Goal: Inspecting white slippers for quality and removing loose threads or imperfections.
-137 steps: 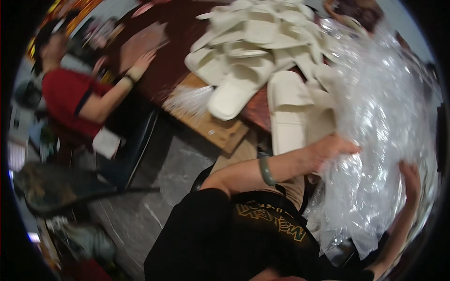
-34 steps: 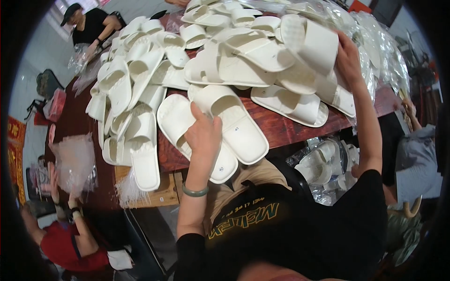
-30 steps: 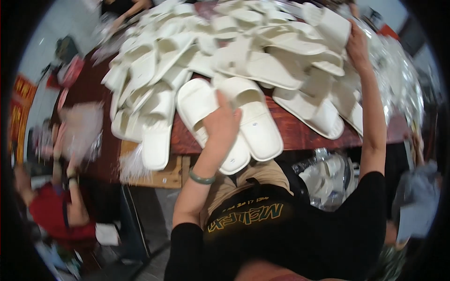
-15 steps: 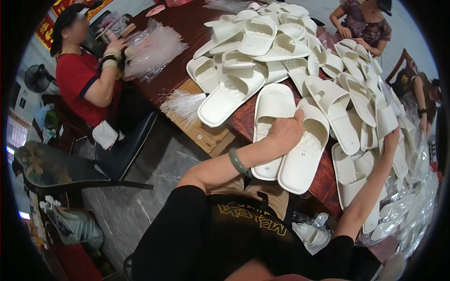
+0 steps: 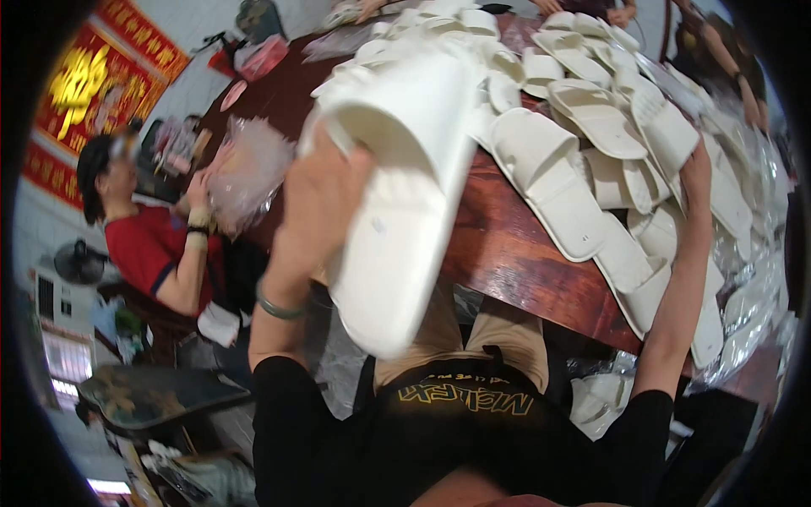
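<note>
My left hand (image 5: 317,220) is raised at the centre left, closed on a white slipper (image 5: 393,262). Its fingers go in under the strap, and the slipper is held up close and blurred, toe end up. Whether a second slipper lies behind it I cannot tell. A green bangle (image 5: 279,311) circles my left wrist. Over at the right, my right hand (image 5: 695,173) grips the edge of another white slipper (image 5: 663,122) on the heap, its fingers partly hidden. Just left of that arm lies a single white slipper (image 5: 549,182) on the dark red table (image 5: 528,266).
Loose white slippers (image 5: 583,106) are heaped across the table, with clear-wrapped ones (image 5: 752,317) along the right. A person in a red shirt (image 5: 148,253) handles clear plastic bags (image 5: 249,173) on the left. A dark chair (image 5: 160,393) stands at lower left. Others' arms show at the far side.
My left hand has lifted the slipper off the table edge, up and to the left. My right hand stays at the right-hand slipper. The whole view has shifted.
</note>
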The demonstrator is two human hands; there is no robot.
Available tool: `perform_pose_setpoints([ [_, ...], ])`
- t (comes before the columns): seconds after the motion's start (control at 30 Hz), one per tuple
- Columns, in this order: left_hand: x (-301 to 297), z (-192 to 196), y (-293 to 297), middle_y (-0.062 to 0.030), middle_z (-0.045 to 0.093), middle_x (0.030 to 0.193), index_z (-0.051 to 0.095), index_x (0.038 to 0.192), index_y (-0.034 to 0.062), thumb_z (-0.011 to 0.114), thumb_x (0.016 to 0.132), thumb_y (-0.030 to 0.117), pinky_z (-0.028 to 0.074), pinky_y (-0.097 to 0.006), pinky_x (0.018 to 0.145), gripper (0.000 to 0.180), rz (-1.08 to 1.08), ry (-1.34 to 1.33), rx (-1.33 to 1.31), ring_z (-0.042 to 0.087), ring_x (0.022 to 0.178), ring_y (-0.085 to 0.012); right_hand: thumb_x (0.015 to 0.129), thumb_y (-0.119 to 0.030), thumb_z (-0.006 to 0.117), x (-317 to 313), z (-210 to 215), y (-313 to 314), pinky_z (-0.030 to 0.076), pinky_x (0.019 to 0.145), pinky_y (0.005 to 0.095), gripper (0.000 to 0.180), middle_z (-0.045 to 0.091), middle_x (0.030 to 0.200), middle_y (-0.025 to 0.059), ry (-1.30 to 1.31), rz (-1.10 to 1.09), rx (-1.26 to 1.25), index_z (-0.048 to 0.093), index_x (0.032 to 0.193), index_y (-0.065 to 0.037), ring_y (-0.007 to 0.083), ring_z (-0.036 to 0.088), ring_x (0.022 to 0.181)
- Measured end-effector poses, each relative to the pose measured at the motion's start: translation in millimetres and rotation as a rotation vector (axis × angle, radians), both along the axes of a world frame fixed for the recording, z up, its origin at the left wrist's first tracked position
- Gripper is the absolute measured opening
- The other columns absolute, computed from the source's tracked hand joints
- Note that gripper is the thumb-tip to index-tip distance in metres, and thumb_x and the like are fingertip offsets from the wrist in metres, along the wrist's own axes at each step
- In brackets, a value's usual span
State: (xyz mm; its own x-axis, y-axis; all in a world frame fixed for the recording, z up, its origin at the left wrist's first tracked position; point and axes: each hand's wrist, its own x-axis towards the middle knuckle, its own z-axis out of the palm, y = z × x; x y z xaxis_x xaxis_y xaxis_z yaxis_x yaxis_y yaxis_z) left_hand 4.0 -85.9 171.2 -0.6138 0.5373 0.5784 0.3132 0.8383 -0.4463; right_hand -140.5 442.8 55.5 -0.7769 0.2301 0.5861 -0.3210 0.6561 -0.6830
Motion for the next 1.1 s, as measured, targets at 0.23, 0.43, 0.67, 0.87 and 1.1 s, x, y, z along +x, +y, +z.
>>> perform_pose_setpoints([
  [0.23, -213.1, 23.2, -74.1, -0.0272, 0.061, 0.092, 0.046, 0.108, -0.0044, 0.049, 0.087, 0.031, 0.044, -0.05, 0.075, 0.041, 0.031, -0.245, 0.459, 0.059, 0.09, -0.0427, 0.088, -0.01, 0.048, 10.8, 6.2, -8.2, 0.043, 0.085, 0.0314, 0.024, 0.063, 0.104, 0.014, -0.09, -0.183, 0.122, 0.054, 0.11, -0.003, 0.023, 0.058, 0.098],
  [0.43, -317.8, -52.2, -92.4, -0.0253, 0.061, 0.1, 0.056, 0.104, -0.0024, 0.052, 0.086, 0.036, 0.044, -0.047, 0.081, 0.043, 0.279, -0.449, 0.36, 0.057, 0.098, -0.0403, 0.088, -0.011, 0.05, 15.0, 10.9, -16.9, 0.043, 0.081, 0.0296, 0.02, 0.063, 0.097, 0.0126, -0.032, -0.165, 0.058, 0.054, 0.105, -0.002, 0.0212, 0.058, 0.091],
  [0.67, -280.6, -27.8, -70.0, -0.0252, 0.061, 0.1, 0.057, 0.112, -0.0015, 0.052, 0.086, 0.047, 0.044, -0.043, 0.084, 0.055, 0.264, -0.45, 0.586, 0.058, 0.098, -0.039, 0.088, -0.011, 0.05, 14.6, 13.2, -16.1, 0.044, 0.08, 0.031, 0.019, 0.064, 0.097, 0.0139, -0.074, -0.163, 0.038, 0.053, 0.104, -0.001, 0.0243, 0.059, 0.09],
  [0.87, -162.3, 21.4, -22.9, -0.0177, 0.066, 0.079, 0.061, 0.109, 0.0026, 0.053, 0.089, 0.035, 0.048, -0.037, 0.069, 0.039, 0.057, -0.256, 0.692, 0.064, 0.08, -0.0309, 0.088, -0.011, 0.049, 5.0, 10.7, -4.7, 0.044, 0.082, 0.0319, 0.026, 0.063, 0.1, 0.0149, -0.086, -0.185, 0.152, 0.053, 0.111, 0.0, 0.0252, 0.059, 0.093],
  [1.1, -89.5, -17.1, 134.0, -0.016, 0.062, 0.069, 0.039, 0.129, 0.0001, 0.062, 0.079, 0.047, 0.049, -0.039, 0.057, 0.073, -0.307, -0.469, 0.221, 0.063, 0.065, -0.0304, 0.086, -0.015, 0.051, 16.6, 33.5, -6.3, 0.044, 0.083, 0.0324, 0.038, 0.06, 0.105, 0.0175, -0.262, -0.043, 0.086, 0.047, 0.121, 0.0, 0.0225, 0.058, 0.093],
])
